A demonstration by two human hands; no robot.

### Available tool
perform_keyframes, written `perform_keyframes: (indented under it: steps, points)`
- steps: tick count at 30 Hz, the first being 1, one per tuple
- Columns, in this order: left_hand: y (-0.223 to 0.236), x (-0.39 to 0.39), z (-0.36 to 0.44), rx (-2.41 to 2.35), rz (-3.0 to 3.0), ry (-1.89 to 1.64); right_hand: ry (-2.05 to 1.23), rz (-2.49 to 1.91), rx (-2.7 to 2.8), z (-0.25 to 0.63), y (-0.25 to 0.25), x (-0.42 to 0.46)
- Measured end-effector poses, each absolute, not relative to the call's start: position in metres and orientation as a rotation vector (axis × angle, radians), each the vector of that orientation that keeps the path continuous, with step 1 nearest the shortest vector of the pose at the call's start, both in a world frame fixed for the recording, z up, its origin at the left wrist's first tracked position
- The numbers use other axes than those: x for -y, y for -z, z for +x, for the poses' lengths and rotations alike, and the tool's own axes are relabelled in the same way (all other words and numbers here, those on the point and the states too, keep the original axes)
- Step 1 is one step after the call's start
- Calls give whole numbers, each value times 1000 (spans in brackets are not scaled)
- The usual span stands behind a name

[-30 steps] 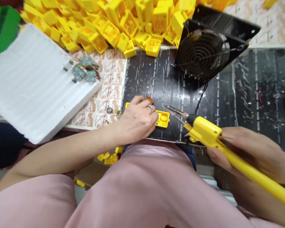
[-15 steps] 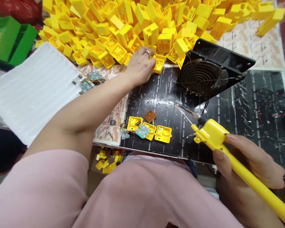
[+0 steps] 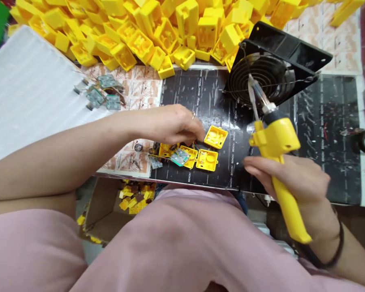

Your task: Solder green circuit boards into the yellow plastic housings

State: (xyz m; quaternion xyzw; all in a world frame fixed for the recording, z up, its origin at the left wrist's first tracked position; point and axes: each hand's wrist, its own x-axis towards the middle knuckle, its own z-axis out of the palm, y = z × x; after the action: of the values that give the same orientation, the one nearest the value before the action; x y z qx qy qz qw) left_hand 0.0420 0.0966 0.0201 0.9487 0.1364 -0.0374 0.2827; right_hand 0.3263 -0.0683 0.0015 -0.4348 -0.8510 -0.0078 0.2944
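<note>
Four yellow cases lay on the black work surface (image 3: 213,97), open sides up: a far case (image 3: 215,137), a near case (image 3: 207,160) just below it, a middle case (image 3: 191,158), and a left case (image 3: 165,151) (partly hidden from view). A greenish circuit board (image 3: 180,157) lay slanted, overlapping the middle case. The yellow soldering tool (image 3: 278,138), black-collared and metal-tipped, was held raised, its tip angled up and leftward.
</note>
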Motion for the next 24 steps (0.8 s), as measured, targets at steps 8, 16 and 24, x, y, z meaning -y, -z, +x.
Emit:
perform_keyframes:
  steps: [8, 16, 24]
  points:
    - [-17, -81, 38, -597, 2519, 169, -219, -1223, 2459, 297, 23, 6]
    - [-25, -69, 25, -1090, 2306, 111, 195, -1369, 2441, 285, 16, 3]
    - [-26, -66, 34, -1059, 2227, 14, -50, -1279, 2561, 281, 26, -9]
